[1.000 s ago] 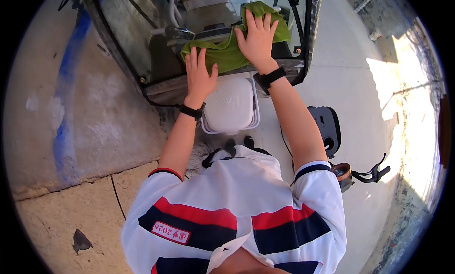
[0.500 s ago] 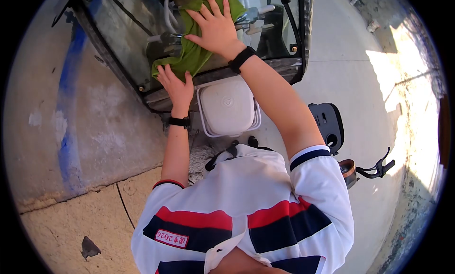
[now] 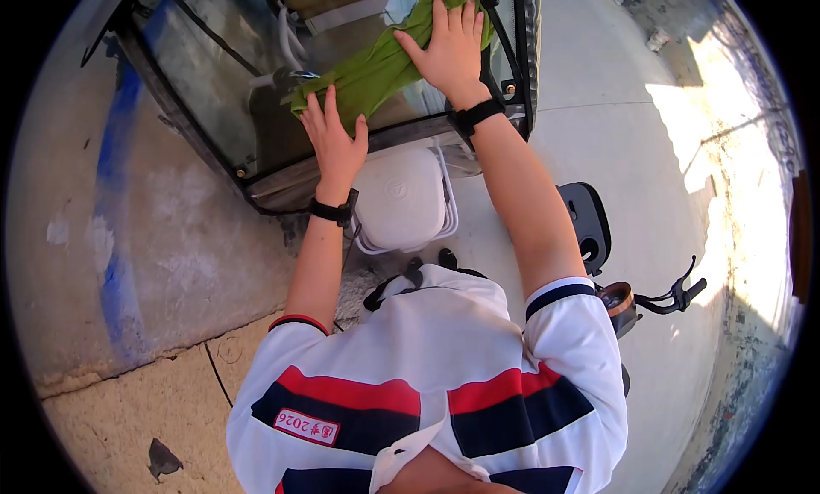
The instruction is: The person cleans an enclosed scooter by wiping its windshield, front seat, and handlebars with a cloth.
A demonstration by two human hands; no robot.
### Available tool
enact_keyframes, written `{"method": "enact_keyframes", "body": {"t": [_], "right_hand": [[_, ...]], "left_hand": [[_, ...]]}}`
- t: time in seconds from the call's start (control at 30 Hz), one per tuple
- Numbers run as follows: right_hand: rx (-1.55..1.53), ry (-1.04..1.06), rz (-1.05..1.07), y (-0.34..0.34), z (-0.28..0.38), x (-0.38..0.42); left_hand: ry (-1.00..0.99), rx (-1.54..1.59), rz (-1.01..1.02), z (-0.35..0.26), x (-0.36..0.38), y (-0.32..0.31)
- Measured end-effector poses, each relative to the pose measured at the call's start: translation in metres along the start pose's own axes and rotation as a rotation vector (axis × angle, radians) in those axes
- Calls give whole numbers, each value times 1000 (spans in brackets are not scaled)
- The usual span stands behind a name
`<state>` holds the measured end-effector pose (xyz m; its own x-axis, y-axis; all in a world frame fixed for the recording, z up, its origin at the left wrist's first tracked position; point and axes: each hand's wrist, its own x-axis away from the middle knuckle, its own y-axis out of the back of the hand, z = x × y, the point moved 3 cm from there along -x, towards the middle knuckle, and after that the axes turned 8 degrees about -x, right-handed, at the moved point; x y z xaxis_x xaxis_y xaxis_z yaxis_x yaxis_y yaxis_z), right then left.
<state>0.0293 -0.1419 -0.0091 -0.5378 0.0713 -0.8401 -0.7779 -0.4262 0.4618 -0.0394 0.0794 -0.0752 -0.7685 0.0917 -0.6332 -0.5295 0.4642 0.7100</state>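
A green cloth [image 3: 376,71] lies spread across the clear glass or plastic panel [image 3: 205,75] of a dark-framed vehicle. My left hand [image 3: 336,148] rests with fingers apart on the cloth's lower left end. On its upper right part my right hand [image 3: 448,54] lies flat, fingers spread. Neither hand is wrapped round the cloth. Both wrists carry black bands. Through the panel a seat-like brown shape and a pale handle show.
Below the panel's frame is a white box [image 3: 399,199] with a pale rim. A dark grey part [image 3: 585,227] and a handlebar with a black grip [image 3: 683,296] stand at the right. A blue stripe [image 3: 115,186] marks the ground at the left.
My right hand has slid to the right, drawing the cloth's upper part with it and stretching it out. My left hand has moved slightly right and up.
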Motion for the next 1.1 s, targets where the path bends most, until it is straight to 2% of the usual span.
{"method": "enact_keyframes", "body": {"t": [0.47,0.67,0.8,0.93,1.03,1.1], "right_hand": [[44,-253,152,17,-18,103],[5,-244,189,10,5,126],[-56,-75,236,5,35,120],[-72,156,432,-8,69,111],[-120,225,394,-12,77,95],[-113,192,371,-9,71,81]], "left_hand": [[-154,-16,67,-12,27,-12],[-131,-13,92,1,39,-3],[-62,-13,79,16,47,3],[54,-6,45,31,52,18],[84,-30,45,40,51,24],[95,-18,66,41,51,25]]}}
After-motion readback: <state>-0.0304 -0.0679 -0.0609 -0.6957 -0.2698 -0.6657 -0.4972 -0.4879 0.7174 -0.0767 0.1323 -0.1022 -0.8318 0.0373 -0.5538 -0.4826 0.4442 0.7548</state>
